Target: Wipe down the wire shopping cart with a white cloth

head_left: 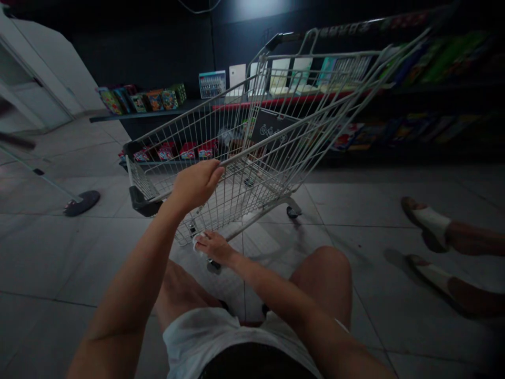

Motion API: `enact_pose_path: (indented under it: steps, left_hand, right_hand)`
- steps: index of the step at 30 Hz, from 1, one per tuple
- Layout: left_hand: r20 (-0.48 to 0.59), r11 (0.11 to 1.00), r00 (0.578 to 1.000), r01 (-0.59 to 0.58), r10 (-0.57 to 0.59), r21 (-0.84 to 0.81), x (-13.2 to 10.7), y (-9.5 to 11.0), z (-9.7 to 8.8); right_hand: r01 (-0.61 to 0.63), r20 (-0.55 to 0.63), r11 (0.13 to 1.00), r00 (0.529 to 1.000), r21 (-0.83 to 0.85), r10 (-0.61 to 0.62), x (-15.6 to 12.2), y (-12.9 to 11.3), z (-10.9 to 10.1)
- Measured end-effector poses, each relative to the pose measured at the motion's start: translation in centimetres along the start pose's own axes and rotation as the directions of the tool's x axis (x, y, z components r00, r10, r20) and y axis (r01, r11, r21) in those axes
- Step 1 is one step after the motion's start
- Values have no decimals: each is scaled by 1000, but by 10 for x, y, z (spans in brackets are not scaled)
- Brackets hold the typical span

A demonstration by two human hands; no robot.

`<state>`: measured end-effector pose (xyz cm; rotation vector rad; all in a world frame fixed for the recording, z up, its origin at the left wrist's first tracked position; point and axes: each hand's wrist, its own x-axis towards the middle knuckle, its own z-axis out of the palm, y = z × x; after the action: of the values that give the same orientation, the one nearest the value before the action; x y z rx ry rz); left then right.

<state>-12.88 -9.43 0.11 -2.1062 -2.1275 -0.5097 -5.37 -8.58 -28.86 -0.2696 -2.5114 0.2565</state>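
A metal wire shopping cart (pixel 276 131) stands tilted on the tiled floor in front of me, and I am crouched low with my knees showing. My left hand (pixel 196 183) is closed around the cart's upper rim wire near the dark corner bumper (pixel 142 202). My right hand (pixel 213 246) reaches under the basket's low end, close to a small wheel (pixel 213 266). Its fingers are pinched on a small white piece (pixel 197 241) that I cannot identify. Another wheel (pixel 292 212) rests on the floor further back.
Another person's feet in white sandals (pixel 430 223) stand at the right. Dark shelves with colourful boxes (pixel 150 100) and packets (pixel 177 151) run behind the cart. A round black stand base (pixel 82 202) with a slanted pole lies at the left, near a white door (pixel 35 84).
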Motion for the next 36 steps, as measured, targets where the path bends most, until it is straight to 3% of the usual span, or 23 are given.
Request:
enact_pose_path:
  steps: [3, 6, 8, 10, 11, 13, 15, 18, 21, 23, 26, 28, 30, 33, 35, 36]
  left_hand:
    - [17, 1000, 1000, 9, -8, -23, 3, -1, -3]
    - [-15, 999, 999, 36, -36, -1, 4, 1, -4]
    - [-35, 997, 998, 57, -56, 46, 4, 3, -3]
    - [-46, 993, 996, 76, -72, 86, 4, 5, -2]
    - [-53, 991, 995, 84, -79, 104, 3, 5, -1]
    - [-66, 987, 994, 92, -84, 132, 2, 6, -1]
    - [-79, 986, 994, 84, -73, 141, 0, 5, 0]
    - [-101, 988, 994, 66, -52, 143, -2, 3, 0]
    - [-110, 986, 992, 78, -62, 146, -4, 0, -2]
    - [-110, 986, 991, 90, -74, 143, -4, -4, -3]
    - [-101, 986, 992, 85, -71, 143, -6, -13, -5]
    - [-92, 987, 994, 76, -64, 143, -8, -20, -6]
    - [-92, 987, 994, 76, -64, 139, -10, -26, -8]
    - [-113, 989, 991, 80, -66, 122, -15, -33, -10]
    - [-123, 991, 990, 82, -68, 110, -19, -37, -12]
    - [-121, 991, 990, 80, -67, 105, -21, -38, -13]
  right_hand:
    - [-22, -54, 996, 998, -88, 18, -6, 40, -32]
    - [-184, -224, 967, 964, -178, 142, -9, 85, -87]
    - [-291, -457, 937, 872, -194, 176, 2, 104, -135]
    - [-340, -677, 930, 718, -138, 162, 25, 109, -182]
    - [-344, -742, 934, 651, -102, 158, 39, 107, -201]
    - [-318, -787, 947, 594, -41, 165, 67, 99, -226]
    - [-294, -779, 956, 598, 4, 187, 85, 89, -225]
    - [-309, -726, 949, 640, 56, 252, 76, 82, -181]
    - [-370, -567, 927, 749, 69, 341, 32, 81, -113]
    - [-403, -384, 913, 835, 60, 394, -4, 80, -72]
    - [-405, -228, 912, 884, 63, 408, -42, 78, -40]
    - [-405, -251, 911, 877, 75, 411, -46, 75, -46]
    - [-376, -380, 923, 844, 84, 378, -32, 73, -74]
    - [-285, -661, 958, 714, 24, 229, 15, 72, -140]
    - [-294, -774, 955, 613, -37, 159, 50, 75, -183]
    - [-305, -799, 951, 584, -54, 142, 64, 77, -199]
